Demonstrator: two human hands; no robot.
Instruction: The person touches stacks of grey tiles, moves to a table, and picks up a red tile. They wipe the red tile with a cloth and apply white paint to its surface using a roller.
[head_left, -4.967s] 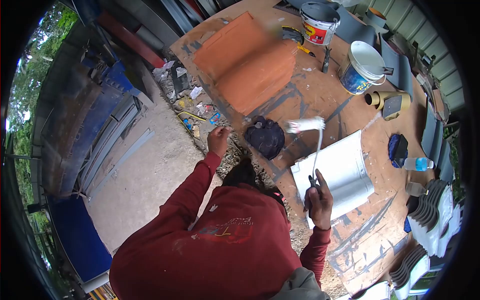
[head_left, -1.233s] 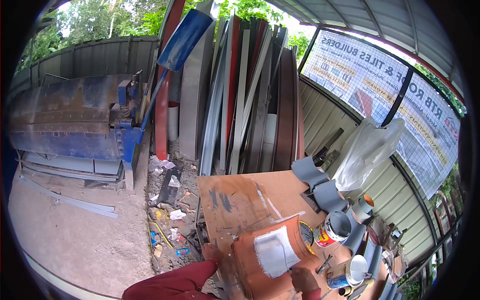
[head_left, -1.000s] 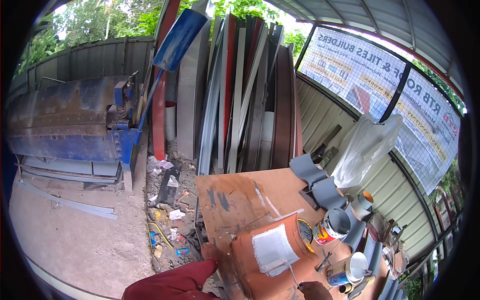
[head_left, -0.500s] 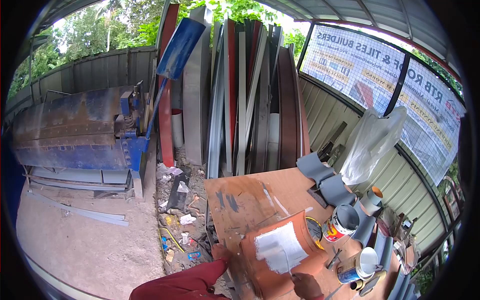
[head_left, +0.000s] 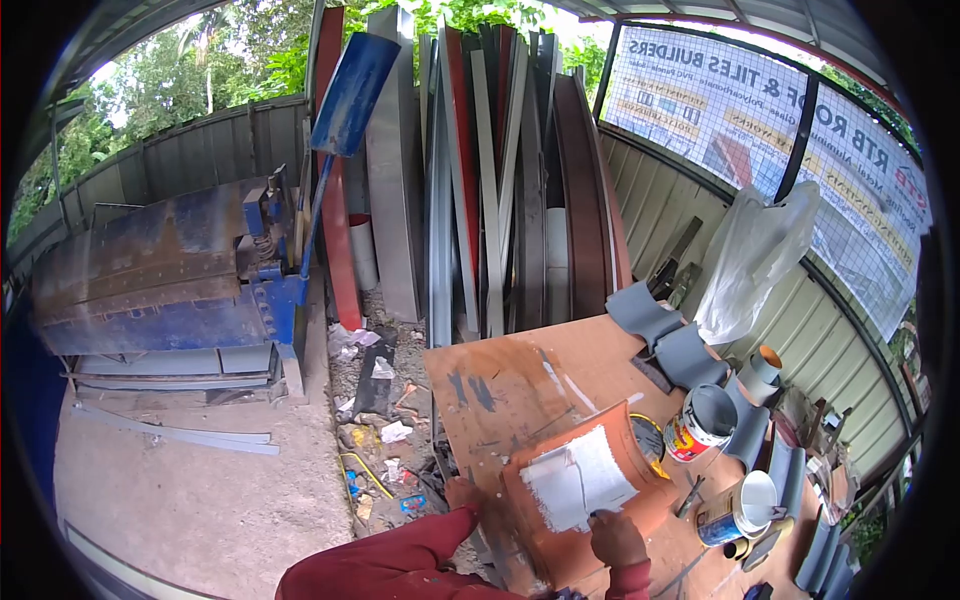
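An orange-brown curved roof tile (head_left: pixel 652 497) lies on the plywood board (head_left: pixel 505 375), with a patch of white paint (head_left: pixel 606 464) on its upper face. My right hand (head_left: pixel 617 539) is closed around the handle of a paint roller (head_left: pixel 583 492) at the patch's lower edge. The roller's thin wire frame runs up over the white; its head blends into the paint. Left of the tile, my left hand (head_left: pixel 463 493) rests at the board's edge, its fingers too small and partly hidden to make out.
Paint buckets, one with a red label (head_left: pixel 698 425) and one white and blue (head_left: pixel 735 510), stand right of the tile. Grey curved tiles (head_left: pixel 690 357) line the board's far right. A blue bending machine (head_left: pixel 170 270) stands left; metal strips (head_left: pixel 490 180) lean behind.
My right hand and the roller have moved up and right, now over the patch's lower edge. The whole view has shifted slightly; my left hand stays by the board's edge.
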